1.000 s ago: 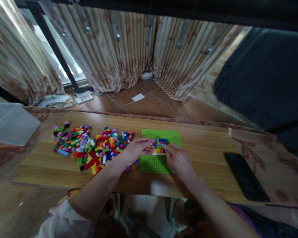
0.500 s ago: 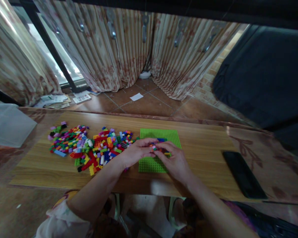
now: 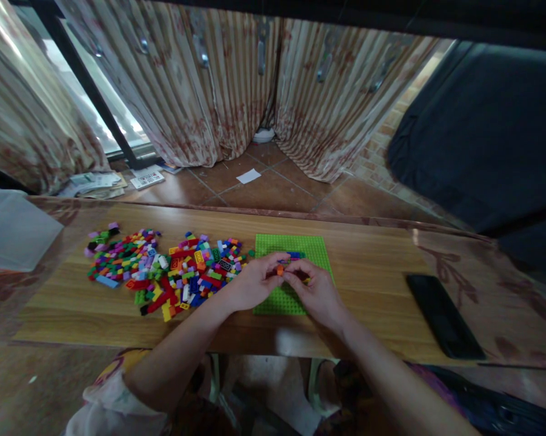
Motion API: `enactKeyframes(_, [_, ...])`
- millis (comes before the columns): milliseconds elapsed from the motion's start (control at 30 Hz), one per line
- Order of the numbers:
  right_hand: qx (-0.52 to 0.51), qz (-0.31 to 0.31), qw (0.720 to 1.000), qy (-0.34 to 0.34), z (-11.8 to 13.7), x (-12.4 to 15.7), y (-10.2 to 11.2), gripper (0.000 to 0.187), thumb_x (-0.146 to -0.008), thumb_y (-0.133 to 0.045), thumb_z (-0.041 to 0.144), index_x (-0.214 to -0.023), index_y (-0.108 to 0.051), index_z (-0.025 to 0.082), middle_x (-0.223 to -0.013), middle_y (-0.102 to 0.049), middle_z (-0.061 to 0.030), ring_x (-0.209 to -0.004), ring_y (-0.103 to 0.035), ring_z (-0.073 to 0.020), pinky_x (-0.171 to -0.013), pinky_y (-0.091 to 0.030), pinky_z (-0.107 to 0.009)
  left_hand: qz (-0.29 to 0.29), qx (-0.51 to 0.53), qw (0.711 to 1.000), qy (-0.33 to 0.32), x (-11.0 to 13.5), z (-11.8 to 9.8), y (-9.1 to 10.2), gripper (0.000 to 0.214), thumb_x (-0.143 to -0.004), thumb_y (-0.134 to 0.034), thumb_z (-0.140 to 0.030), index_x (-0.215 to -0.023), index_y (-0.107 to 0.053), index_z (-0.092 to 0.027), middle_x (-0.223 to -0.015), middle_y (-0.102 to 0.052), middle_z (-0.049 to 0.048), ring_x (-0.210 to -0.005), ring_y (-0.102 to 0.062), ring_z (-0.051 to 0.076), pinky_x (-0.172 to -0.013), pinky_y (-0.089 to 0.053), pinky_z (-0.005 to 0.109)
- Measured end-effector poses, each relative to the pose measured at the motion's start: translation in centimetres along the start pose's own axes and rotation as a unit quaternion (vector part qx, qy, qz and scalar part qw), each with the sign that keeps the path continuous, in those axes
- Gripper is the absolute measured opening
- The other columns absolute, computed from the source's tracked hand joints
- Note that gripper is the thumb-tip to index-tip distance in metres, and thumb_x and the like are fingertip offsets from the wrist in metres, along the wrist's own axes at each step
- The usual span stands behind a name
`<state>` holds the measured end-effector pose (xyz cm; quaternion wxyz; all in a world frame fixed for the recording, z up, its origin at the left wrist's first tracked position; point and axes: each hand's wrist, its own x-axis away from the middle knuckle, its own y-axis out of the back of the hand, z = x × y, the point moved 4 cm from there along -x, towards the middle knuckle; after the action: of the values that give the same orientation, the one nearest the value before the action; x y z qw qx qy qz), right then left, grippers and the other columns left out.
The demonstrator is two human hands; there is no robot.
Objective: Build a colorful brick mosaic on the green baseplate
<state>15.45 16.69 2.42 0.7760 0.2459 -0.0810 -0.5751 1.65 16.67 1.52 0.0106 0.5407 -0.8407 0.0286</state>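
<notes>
Over the green baseplate (image 3: 291,242), my left hand (image 3: 254,281) and my right hand (image 3: 316,290) meet with their fingertips together. Between them is a small orange toy brick (image 3: 280,270), pinched from both sides. Whether another brick is joined to it is too small to tell. Just behind the fingers, a row of blue bricks (image 3: 295,255) sits on the baseplate. Part of the baseplate and whatever lies under my hands is hidden. To the left of my left hand spreads a pile of loose colourful bricks (image 3: 193,272).
A second heap of smaller bricks (image 3: 131,251) lies further left on the wooden table (image 3: 368,266). At the left edge stands a translucent plastic bin (image 3: 18,230). A black phone-like slab (image 3: 443,315) rests at the right end.
The fingers have shifted slightly and turned the held piece. Its orange side now shows, where pink and teal colours showed before. The view has moved a little.
</notes>
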Motion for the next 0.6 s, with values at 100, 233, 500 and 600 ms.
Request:
enactKeyframes(100, [-0.074,0.001,0.997,-0.019,0.2,0.0,-0.2,0.016,-0.085,-0.056,0.031,-0.076,-0.062,0.019,-0.073,-0.064,-0.0005,-0.068,-0.058,-0.0135,-0.067,-0.047,-0.027,0.012,-0.032,0.999,-0.016,0.1,-0.3,-0.1,0.035,-0.081,-0.057,-0.015,-0.115,-0.061,-0.019,-0.11,-0.065,0.0061,-0.101,-0.06,0.016,-0.092,-0.045,0.029])
enactKeyframes(233, [-0.231,-0.009,0.971,-0.068,0.0,-0.2,-0.6,0.02,-0.081,-0.062,0.037,-0.073,-0.061,0.019,-0.065,-0.063,0.0004,-0.062,-0.059,-0.0135,-0.064,-0.05,-0.028,0.003,-0.033,0.999,-0.007,0.0,-0.4,-0.3,0.033,-0.083,-0.055,-0.019,-0.115,-0.062,-0.017,-0.1,-0.067,0.0056,-0.089,-0.062,0.016,-0.084,-0.049,0.028])
enactKeyframes(500, [-0.279,-0.035,0.954,-0.099,-0.8,-0.1,-1.1,0.024,-0.076,-0.068,0.04,-0.07,-0.061,0.018,-0.063,-0.059,0.0012,-0.058,-0.055,-0.0118,-0.059,-0.048,-0.026,-0.002,0.048,0.999,0.006,-0.4,0.0,-0.8,0.026,-0.08,-0.058,-0.018,-0.105,-0.065,-0.014,-0.086,-0.066,0.0027,-0.074,-0.061,0.013,-0.073,-0.05,0.025])
enactKeyframes(600, [-0.292,-0.049,0.948,-0.113,-1.0,0.1,-1.2,0.025,-0.073,-0.071,0.04,-0.069,-0.061,0.017,-0.062,-0.058,0.0021,-0.057,-0.053,-0.0108,-0.057,-0.047,-0.025,-0.01,0.077,0.997,0.024,-0.5,0.3,-0.9,0.024,-0.079,-0.061,-0.02,-0.101,-0.066,-0.013,-0.082,-0.066,0.0022,-0.071,-0.061,0.012,-0.071,-0.05,0.025])
